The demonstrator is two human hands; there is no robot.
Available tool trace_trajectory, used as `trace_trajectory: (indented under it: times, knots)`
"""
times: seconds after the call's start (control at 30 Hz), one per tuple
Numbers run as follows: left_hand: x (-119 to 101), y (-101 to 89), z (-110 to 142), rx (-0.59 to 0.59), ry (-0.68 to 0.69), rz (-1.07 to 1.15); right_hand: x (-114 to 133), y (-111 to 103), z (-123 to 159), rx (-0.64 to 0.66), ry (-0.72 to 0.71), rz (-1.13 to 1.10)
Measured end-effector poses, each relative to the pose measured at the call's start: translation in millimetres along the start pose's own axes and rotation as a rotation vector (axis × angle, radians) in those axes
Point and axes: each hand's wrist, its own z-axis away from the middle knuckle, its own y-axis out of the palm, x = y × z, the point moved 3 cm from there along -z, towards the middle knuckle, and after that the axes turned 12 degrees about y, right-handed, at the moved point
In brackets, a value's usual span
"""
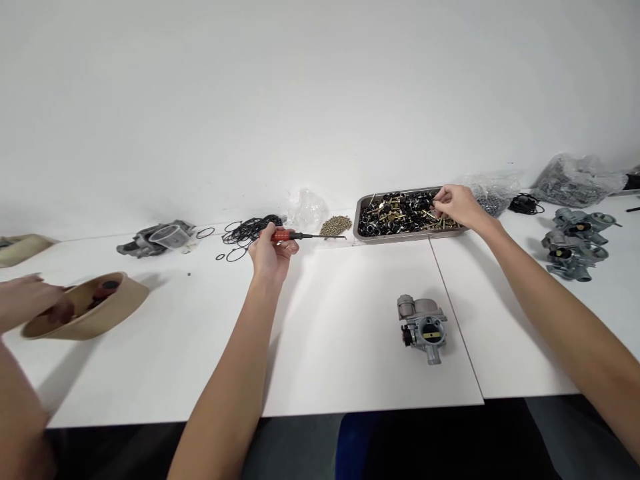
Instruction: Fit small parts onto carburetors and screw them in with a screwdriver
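My left hand (271, 253) is closed round the red handle of a screwdriver (300, 235), whose shaft points right above the table. My right hand (456, 205) reaches into a metal tray (356, 223) of small black and brass parts, fingers pinched among them; what they hold is too small to make out. A grey carburetor (423, 327) rests on the white table between my arms, touched by neither hand.
Black O-rings (247, 231) and a pile of small brass bits (336, 225) lie left of the tray. More carburetors (575, 243) and plastic bags (575, 179) lie at the right. At the left another person's hand (35, 301) reaches into a tan bowl (90, 319).
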Motion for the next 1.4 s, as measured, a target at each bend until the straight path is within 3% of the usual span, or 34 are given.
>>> trace_trajectory:
  times: [0.13,0.27,0.37,0.53,0.73,0.93,1.03,1.2,1.4]
  knots:
    - [-0.2,4.2,2.2,0.002,-0.02,0.036,10.5,-3.1,46.1,0.142,-0.056,-0.019]
    - [0.1,11.8,8.1,0.042,-0.047,0.043,-1.3,19.9,90.1,0.315,-0.144,0.132]
    - [-0.1,16.1,12.4,0.066,-0.05,0.042,-12.0,36.4,108.1,0.311,-0.211,0.177]
    - [0.4,17.5,14.8,0.065,-0.054,0.02,-16.2,44.7,112.8,0.333,-0.211,0.148]
    - [3.8,18.5,15.9,0.075,-0.054,-0.012,-22.3,47.8,109.0,0.348,0.004,0.048]
    - [7.8,19.0,16.5,0.094,-0.053,-0.022,-19.4,48.7,108.7,0.245,-0.038,0.165]
    - [8.9,19.4,17.0,0.095,-0.053,-0.015,-19.1,51.2,107.8,0.256,0.023,0.165]
    - [9.4,20.3,17.6,0.135,-0.05,-0.01,-8.1,42.9,114.1,0.352,0.106,-0.094]
    - [6.7,23.3,20.7,0.155,-0.055,-0.026,32.1,16.9,144.2,0.553,0.017,-0.403]
